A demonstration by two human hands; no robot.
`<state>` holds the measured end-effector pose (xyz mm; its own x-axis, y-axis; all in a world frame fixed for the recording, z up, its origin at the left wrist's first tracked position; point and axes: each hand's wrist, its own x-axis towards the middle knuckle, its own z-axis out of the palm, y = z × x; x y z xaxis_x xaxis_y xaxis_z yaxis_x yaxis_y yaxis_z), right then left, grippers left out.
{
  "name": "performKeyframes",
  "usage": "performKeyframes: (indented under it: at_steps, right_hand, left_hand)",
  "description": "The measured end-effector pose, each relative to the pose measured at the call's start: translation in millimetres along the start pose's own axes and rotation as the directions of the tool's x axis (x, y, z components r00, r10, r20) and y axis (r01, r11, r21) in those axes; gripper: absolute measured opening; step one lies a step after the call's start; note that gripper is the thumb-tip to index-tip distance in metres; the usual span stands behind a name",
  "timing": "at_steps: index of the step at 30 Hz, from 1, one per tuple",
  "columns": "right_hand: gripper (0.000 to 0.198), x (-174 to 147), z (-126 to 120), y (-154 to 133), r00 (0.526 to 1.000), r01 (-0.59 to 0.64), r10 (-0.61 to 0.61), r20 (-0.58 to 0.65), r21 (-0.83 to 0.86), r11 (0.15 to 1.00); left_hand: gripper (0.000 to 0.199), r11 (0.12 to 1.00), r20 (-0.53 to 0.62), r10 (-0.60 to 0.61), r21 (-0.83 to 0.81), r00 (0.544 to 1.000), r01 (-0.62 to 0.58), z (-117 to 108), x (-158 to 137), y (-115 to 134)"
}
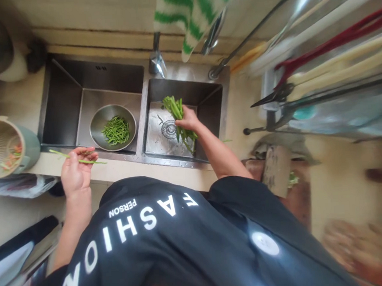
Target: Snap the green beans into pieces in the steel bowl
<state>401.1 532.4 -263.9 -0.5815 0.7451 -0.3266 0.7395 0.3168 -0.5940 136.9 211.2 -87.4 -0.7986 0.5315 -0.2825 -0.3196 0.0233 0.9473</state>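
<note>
My left hand (76, 172), over the counter's front edge, pinches one long thin green vegetable stalk (95, 161), whose ends stick out on both sides. Over the right sink basin, my right hand (188, 118) is closed around a bunch of green vegetable stalks (173, 107), with leafy bits hanging below. A round metal bowl (96, 126) sits in the left basin. Short cut green pieces (116, 130) lie inside it. Small green scraps show on the floor of the right basin (153, 143), near its drain strainer (169, 129).
A pale bucket (29, 144) holding orange and green scraps stands left of the sink. The faucet (156, 62) rises behind the basins, near a green-striped cloth (175, 10). On the right hang red-handled scissors (329, 48) and other utensils. A cleaver-like blade (277, 169) lies on a brown board (301, 196).
</note>
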Motion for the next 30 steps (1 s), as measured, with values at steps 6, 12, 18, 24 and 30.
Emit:
performKeyframes:
  at_steps: [6,12,18,24,30]
  right_hand:
    - [0.056,0.9,-21.2,-12.2,0.997,0.022,-0.012,-0.081,0.122,0.992]
    - [0.042,4.4,-2.5,-8.8,0.989,-0.094,0.123,-0.081,0.296,0.951]
    - [0.034,4.9,-9.5,0.2,0.975,-0.171,0.216,-0.041,0.478,0.861]
    - [0.034,-9.4,-20.9,-7.6,0.97,-0.243,0.239,0.049,0.301,0.922]
    - [0.051,-24.1,-42.6,-35.0,0.998,-0.063,0.061,0.027,0.078,0.995]
  left_hand:
    - [0.033,0.999,0.021,-0.023,-0.026,1.0,0.024,1.9,1.2,-3.9]
    - [0.033,0.997,0.009,-0.056,-0.061,0.998,0.056,-4.9,-4.0,-3.7]
    - [0.032,0.995,-0.023,-0.041,-0.097,0.999,0.038,-12.9,-9.8,0.2]
    - [0.031,0.977,-0.05,-0.092,-0.195,0.995,0.08,-11.4,-31.8,5.3]
    - [0.026,0.915,0.008,-0.19,-0.362,0.982,0.18,-27.2,-40.0,10.5]
